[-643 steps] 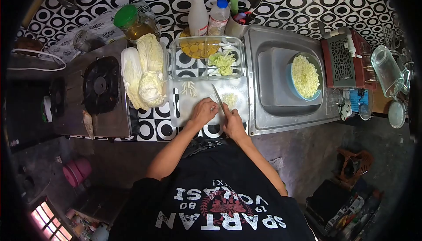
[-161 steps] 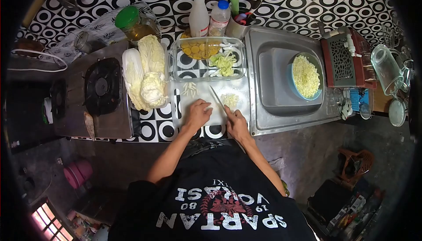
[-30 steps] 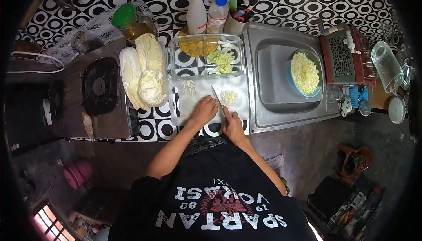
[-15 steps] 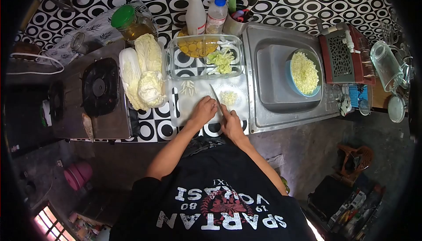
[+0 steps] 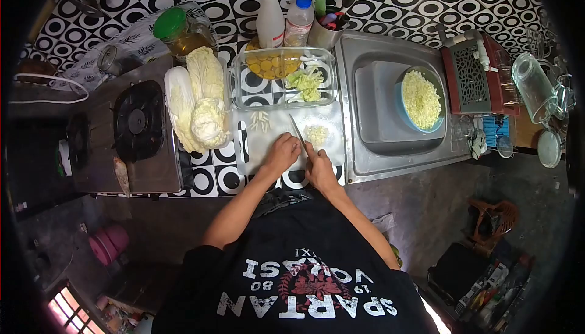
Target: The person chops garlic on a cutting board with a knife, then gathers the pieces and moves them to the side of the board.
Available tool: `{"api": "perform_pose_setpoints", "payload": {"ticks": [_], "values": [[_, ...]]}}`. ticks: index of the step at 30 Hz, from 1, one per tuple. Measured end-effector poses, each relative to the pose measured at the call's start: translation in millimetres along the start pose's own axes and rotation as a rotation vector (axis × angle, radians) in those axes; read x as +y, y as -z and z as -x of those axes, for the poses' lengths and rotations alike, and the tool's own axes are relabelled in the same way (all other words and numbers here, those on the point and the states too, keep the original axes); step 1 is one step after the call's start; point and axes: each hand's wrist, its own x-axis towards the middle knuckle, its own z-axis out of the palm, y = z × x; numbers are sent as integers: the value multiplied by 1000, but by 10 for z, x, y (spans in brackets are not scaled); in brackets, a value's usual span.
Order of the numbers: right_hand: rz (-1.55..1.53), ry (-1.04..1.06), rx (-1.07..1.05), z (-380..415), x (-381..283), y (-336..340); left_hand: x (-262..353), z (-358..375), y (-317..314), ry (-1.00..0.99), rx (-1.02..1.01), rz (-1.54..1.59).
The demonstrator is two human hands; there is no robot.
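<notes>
On the white cutting board (image 5: pixel 255 158), my right hand (image 5: pixel 320 168) grips a knife (image 5: pixel 297 129), its blade pointing away from me and slightly left. My left hand (image 5: pixel 283 152) is beside the blade with its fingers curled together; whatever they press on is hidden. To the right of the blade lies a small heap of finely chopped pale vegetable (image 5: pixel 316 133). Several thin pale strips (image 5: pixel 260 121) rest at the board's upper left. Behind the board stands a clear glass dish (image 5: pixel 235 81) with cut leafy pieces (image 5: pixel 306 84) at its right end.
Napa cabbages (image 5: pixel 198 99) sit left of the board, near a stove (image 5: pixel 139 120). To the right, a blue bowl (image 5: pixel 403 110) of chopped cabbage stands in the metal sink (image 5: pixel 381 151). A white bottle (image 5: pixel 270 20), a blue-capped bottle (image 5: pixel 300 23) and a utensil holder (image 5: pixel 325 35) line the back.
Both hands stay almost in place. The knife has shifted very slightly to the left; everything else looks the same.
</notes>
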Motion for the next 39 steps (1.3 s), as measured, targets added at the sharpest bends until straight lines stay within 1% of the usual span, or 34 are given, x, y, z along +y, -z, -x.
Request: {"api": "perform_pose_setpoints", "payload": {"ticks": [3, 6, 9, 11, 13, 15, 16, 17, 19, 22, 23, 24, 25, 27, 28, 30, 31, 33, 34, 36, 39], "values": [[-52, 34, 44, 50, 65, -117, 19, -1, -6, 36, -5, 7], [-62, 24, 50, -7, 78, -134, 27, -5, -3, 25, -2, 4], [-20, 46, 67, -65, 97, -49, 15, -3, 4, -7, 7, -3], [-34, 60, 79, -53, 112, -13, -4, 30, 33, 9, 21, -8], [-73, 90, 143, 26, 93, 55, 14, 51, 69, 25, 38, -7], [-86, 98, 155, 146, 141, 32, 14, 112, 156, 54, 156, 88], [-78, 125, 123, 206, 188, 4, 0, 132, 209, 118, 182, 80], [-70, 153, 90, 264, 231, -17, -41, 139, 265, 119, 182, 79], [-73, 156, 45, 374, 285, -9, -157, 155, 381, 75, 365, -92], [-79, 152, -8, 443, 416, -25, -296, 177, 512, 121, 412, -192], [-74, 106, 59, 449, 446, -29, -331, 180, 541, 143, 424, -228], [-69, 59, 124, 455, 465, -33, -339, 179, 559, 167, 396, -221], [-69, 60, 124, 459, 481, -43, -337, 183, 561, 168, 397, -222], [-77, 124, 142, 462, 500, -46, -316, 173, 567, 172, 363, -250], [-77, 123, 145, 474, 499, -43, -297, 156, 564, 169, 361, -249], [-61, 138, 38, 490, 482, -37, -264, 120, 551, 171, 345, -285], [-62, 139, 38, 484, 464, -37, -252, 105, 551, 171, 346, -286], [-80, 67, 133, 472, 435, -39, -242, 92, 552, 174, 299, -274], [-80, 67, 133, 475, 437, -38, -241, 96, 552, 174, 299, -274], [-79, 140, 77, 482, 445, -32, -243, 85, 548, 171, 289, -282], [-95, 139, 60, 485, 461, -47, -254, 78, 548, 215, 297, -285]]}}
